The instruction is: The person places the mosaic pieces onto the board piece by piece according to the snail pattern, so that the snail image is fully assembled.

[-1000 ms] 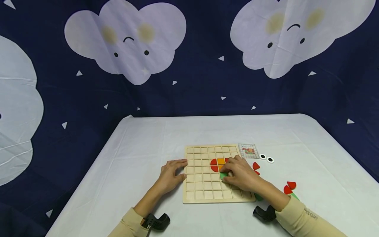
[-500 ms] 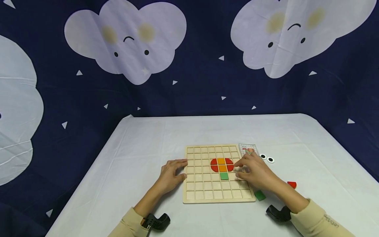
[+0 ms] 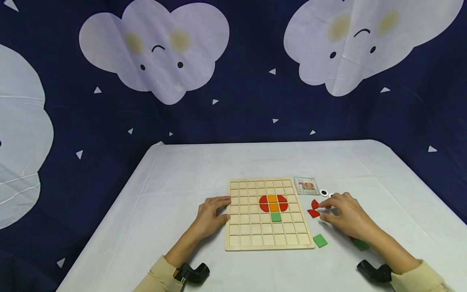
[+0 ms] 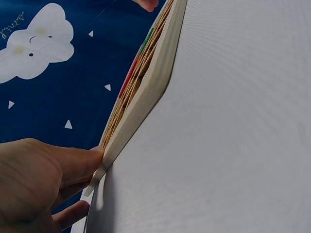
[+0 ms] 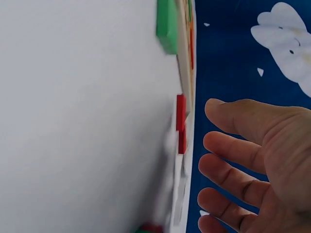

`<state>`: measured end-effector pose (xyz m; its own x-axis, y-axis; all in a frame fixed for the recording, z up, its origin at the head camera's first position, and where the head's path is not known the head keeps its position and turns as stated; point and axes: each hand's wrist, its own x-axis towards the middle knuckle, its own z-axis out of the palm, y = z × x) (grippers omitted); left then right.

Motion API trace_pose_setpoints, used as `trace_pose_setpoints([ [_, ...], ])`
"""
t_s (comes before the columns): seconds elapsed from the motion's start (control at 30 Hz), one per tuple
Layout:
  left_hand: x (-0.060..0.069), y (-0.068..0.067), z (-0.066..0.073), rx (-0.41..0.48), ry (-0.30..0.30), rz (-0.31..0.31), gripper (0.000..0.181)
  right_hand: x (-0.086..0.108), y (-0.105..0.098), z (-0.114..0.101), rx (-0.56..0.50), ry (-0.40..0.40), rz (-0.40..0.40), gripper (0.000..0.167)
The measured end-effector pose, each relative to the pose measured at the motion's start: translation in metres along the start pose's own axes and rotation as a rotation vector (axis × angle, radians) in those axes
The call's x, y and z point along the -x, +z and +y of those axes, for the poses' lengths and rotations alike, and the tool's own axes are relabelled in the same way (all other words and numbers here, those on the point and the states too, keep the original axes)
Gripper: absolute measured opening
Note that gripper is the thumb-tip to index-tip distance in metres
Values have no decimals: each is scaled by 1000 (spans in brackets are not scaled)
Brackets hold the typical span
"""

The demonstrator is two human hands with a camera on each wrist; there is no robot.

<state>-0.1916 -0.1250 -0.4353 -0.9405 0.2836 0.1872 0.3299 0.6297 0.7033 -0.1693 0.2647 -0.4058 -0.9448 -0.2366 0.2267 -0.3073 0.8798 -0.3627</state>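
Note:
My left hand [image 3: 209, 215] rests with thumb and fingers against the left edge of a wooden grid board [image 3: 251, 242]. In the left wrist view the thumb touches the board's rim [image 4: 141, 109]. On the board lie orange squares [image 3: 273, 207] between red rounded pieces [image 3: 264, 203], with a green square [image 3: 276, 217] just below. My right hand [image 3: 344, 215] is off the board to the right, fingers apart and holding nothing. Its fingertips are close to two red quarter-round pieces [image 3: 313, 213]; the right wrist view shows a gap between the fingers and these red pieces [image 5: 181, 112].
A pattern card [image 3: 307, 186] lies at the board's upper right corner. Beside it are white eye pieces [image 3: 324, 193], one partly hidden by my right hand. A loose green square [image 3: 320, 240] lies by the lower right corner; another green piece [image 3: 361, 244] shows under my right wrist.
My right hand has left the green square on the board and moved right to the loose red pieces, uncovering the red and orange pieces on the board. My left hand stays put.

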Motion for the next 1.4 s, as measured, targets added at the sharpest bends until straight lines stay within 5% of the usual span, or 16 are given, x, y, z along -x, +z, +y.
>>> trace_pose_setpoints([
  [0.9,-1,2,1,10,-12,16,45,-16,17,-4,1,-48,-58,21],
  [1.4,-1,1,1,5,-10,17,45,-23,18,-21,-40,-84,-27,22],
])
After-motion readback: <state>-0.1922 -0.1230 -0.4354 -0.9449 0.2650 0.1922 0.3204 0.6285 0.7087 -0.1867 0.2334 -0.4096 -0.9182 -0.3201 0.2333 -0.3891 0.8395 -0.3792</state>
